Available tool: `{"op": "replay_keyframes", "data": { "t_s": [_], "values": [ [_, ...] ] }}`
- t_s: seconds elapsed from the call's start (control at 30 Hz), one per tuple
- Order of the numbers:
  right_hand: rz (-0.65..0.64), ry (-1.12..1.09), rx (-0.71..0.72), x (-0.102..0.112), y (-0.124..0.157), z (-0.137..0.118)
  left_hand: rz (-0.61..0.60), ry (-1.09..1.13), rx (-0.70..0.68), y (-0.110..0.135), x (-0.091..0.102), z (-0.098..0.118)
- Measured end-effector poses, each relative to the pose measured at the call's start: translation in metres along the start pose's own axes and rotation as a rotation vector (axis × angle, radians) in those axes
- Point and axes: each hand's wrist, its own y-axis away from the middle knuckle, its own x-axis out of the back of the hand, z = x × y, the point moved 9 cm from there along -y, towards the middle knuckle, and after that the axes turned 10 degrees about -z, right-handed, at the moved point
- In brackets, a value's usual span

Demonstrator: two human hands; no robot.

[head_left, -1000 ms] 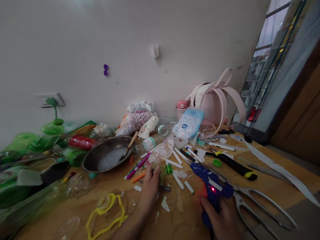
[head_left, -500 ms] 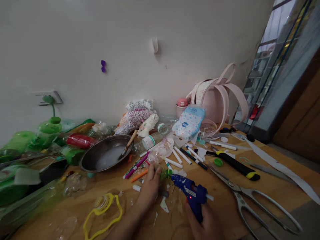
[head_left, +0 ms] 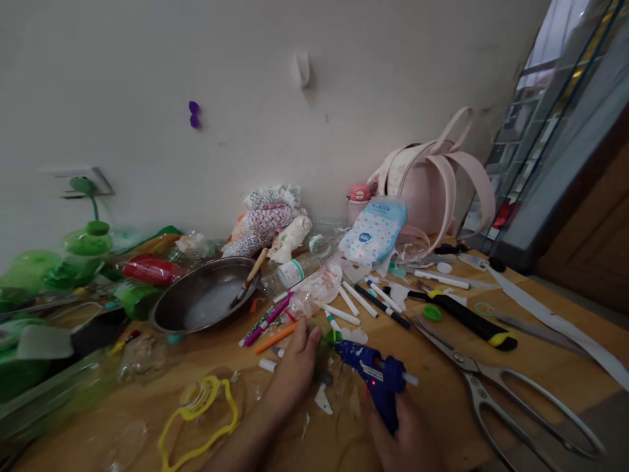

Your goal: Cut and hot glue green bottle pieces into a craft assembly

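My right hand (head_left: pixel 405 429) is wrapped round the handle of a blue hot glue gun (head_left: pixel 376 373), with a small red light lit and a pale glue stick protruding from the back. The gun points left, its nozzle close to a green plastic bottle piece (head_left: pixel 324 342). That see-through piece is pinched in my left hand (head_left: pixel 299 357), which partly hides it. Beyond the hands lie several markers (head_left: pixel 275 337) and clear plastic bottle pieces (head_left: pixel 307 300). White scraps (head_left: pixel 323 400) are scattered just below the gun.
Large metal scissors (head_left: pixel 472 373) and a black-and-yellow cutter knife (head_left: pixel 479 321) lie at right. A metal bowl (head_left: pixel 164 314) with a brush (head_left: pixel 250 278) stands left of centre. A yellow plastic loop (head_left: pixel 230 419) lies front left, green bottles (head_left: pixel 88 242) far left, a pink backpack (head_left: pixel 417 196) behind.
The view has shifted slightly. Both hands keep nearly the same places and holds, with the glue gun's nozzle still close to the green piece.
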Motion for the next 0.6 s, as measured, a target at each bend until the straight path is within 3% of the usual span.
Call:
{"op": "replay_keyframes", "data": {
  "t_s": [0.33, 0.6],
  "values": [
    [-0.018, 0.087, 0.026, -0.001, 0.001, -0.004, 0.007, 0.057, 0.022, -0.005, 0.002, -0.014],
    [0.028, 0.27, 0.031, -0.003, 0.005, -0.003, 0.042, 0.089, 0.021, -0.003, 0.006, -0.006]
  ]
}}
